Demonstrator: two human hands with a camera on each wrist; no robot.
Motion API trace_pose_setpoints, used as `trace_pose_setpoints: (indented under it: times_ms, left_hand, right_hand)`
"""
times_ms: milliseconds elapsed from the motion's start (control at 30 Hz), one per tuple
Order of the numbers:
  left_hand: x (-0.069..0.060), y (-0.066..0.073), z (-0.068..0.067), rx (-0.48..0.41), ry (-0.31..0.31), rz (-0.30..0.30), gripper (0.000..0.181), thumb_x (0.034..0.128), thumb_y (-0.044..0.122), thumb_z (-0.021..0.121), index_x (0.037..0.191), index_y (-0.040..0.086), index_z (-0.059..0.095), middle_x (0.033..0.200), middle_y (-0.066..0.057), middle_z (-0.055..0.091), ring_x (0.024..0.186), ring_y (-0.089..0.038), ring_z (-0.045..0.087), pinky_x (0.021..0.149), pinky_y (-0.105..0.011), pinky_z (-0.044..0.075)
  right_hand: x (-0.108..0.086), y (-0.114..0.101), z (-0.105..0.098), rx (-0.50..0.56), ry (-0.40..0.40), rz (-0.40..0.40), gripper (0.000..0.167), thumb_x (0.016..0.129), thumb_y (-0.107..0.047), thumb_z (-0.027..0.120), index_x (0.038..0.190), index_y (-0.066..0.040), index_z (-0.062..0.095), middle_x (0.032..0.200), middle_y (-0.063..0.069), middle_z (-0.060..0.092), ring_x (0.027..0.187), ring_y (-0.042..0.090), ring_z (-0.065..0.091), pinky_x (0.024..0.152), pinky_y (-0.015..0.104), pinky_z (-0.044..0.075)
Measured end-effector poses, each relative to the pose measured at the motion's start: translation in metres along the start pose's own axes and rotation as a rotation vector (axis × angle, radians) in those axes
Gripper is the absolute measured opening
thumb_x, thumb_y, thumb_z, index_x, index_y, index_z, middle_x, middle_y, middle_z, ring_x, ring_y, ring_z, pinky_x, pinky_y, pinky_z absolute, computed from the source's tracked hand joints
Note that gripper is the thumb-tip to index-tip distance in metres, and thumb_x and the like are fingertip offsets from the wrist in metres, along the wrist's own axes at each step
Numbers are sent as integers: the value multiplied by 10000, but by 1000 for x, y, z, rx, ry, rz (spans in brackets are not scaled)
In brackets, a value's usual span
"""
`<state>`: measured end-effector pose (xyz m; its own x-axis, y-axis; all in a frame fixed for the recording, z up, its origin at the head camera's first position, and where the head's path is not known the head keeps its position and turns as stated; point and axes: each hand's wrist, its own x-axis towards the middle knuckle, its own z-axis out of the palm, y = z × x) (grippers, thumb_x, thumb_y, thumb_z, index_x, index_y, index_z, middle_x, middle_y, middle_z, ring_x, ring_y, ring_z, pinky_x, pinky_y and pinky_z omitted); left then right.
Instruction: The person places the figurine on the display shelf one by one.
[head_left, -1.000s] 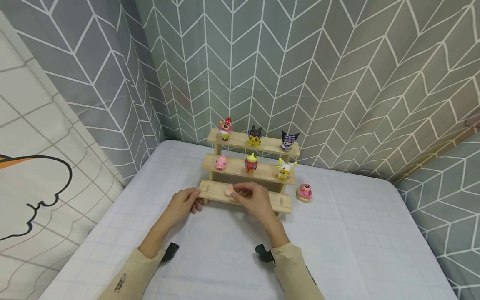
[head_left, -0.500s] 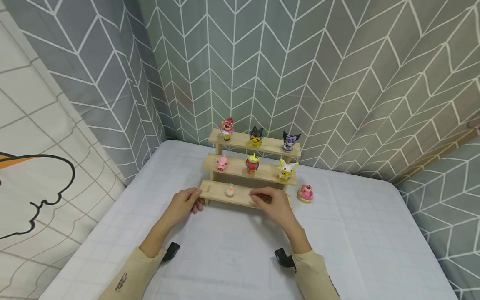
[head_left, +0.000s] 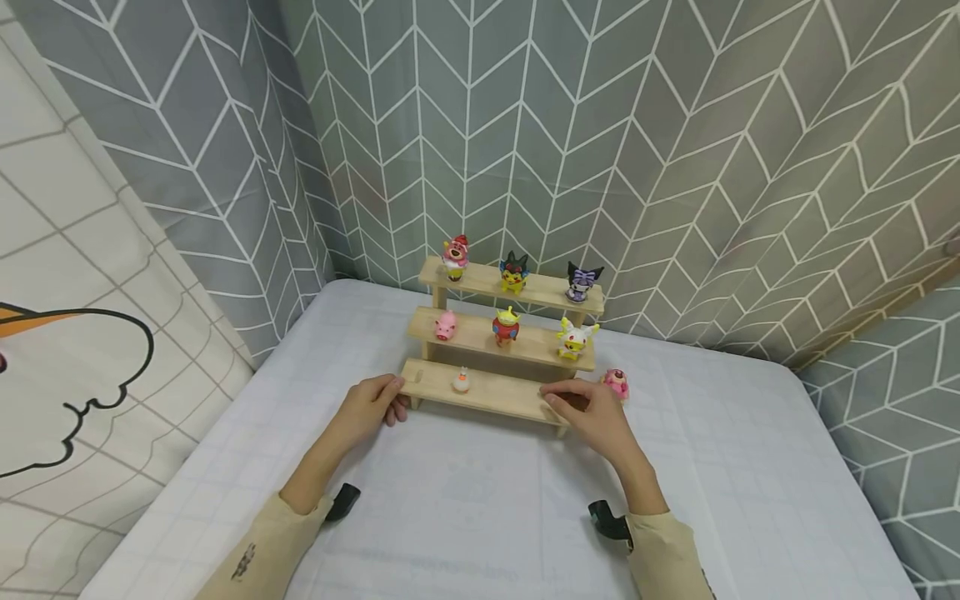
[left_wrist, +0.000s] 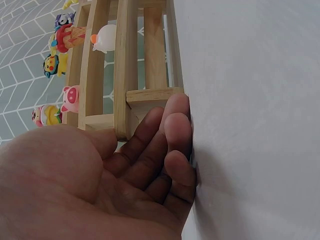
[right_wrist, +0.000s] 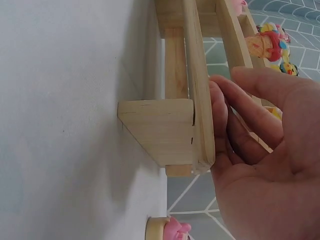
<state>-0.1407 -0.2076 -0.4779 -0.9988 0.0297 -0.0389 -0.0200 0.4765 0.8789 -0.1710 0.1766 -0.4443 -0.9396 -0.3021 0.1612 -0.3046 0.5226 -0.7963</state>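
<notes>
A three-tier wooden display shelf [head_left: 495,395] stands on the table. My left hand [head_left: 369,403] holds the left end of its lowest board, thumb on top and fingers curled beneath, as the left wrist view [left_wrist: 115,180] also shows. Over the right end of that board is my right hand [head_left: 597,415], fingers loosely bent, nothing visible between thumb and fingertips. In the right wrist view its fingers [right_wrist: 250,112] lie along the board's upper side; whether they press on it I cannot tell. A small white figurine with an orange beak [head_left: 461,382] stands left of centre on the lowest board.
The middle board carries a pink pig [head_left: 446,326], a red-suited figurine [head_left: 506,327] and a white-and-yellow one [head_left: 573,340]. Three more figurines, including a black-and-purple one [head_left: 582,282], line the top board. A pink bear figurine [head_left: 616,384] sits on the table to the right.
My right hand has left the white figurine and slid right along the lowest board to its right end. The figurine stays on the board. My left hand keeps its place.
</notes>
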Motion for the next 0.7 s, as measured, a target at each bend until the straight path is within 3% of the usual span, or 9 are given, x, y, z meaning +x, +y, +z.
trace_pose_setpoints:
  times_ms: [200,400,700]
  left_hand:
    - [-1,1,0,3,0,3,417,1153,292,458,932,15,678,741,-47,709,640,-172,633,630,-255,519]
    - [0,1,1,5,1,4,416,1154,287,456,931,14,677,738,-46,707,636,-168,628,626,-253,516]
    - [-2,2,1,1,1,2,414,1152,282,461,934,5,676,749,-66,714,638,-161,623,620,-254,513]
  right_hand:
    - [-1,5,-9,-5,-9,8,141,990,-220,769,1103,-160,828,1096,26,800,955,96,714,812,198,546]
    - [-5,15,-32,7,-9,74,168,992,-260,769,1117,-162,824,1155,29,789,1037,102,707,864,193,550]
    - [-10,35,-56,-2,167,188,276,1012,-267,744,1214,-84,784,1319,104,731,1056,-39,619,850,102,501]
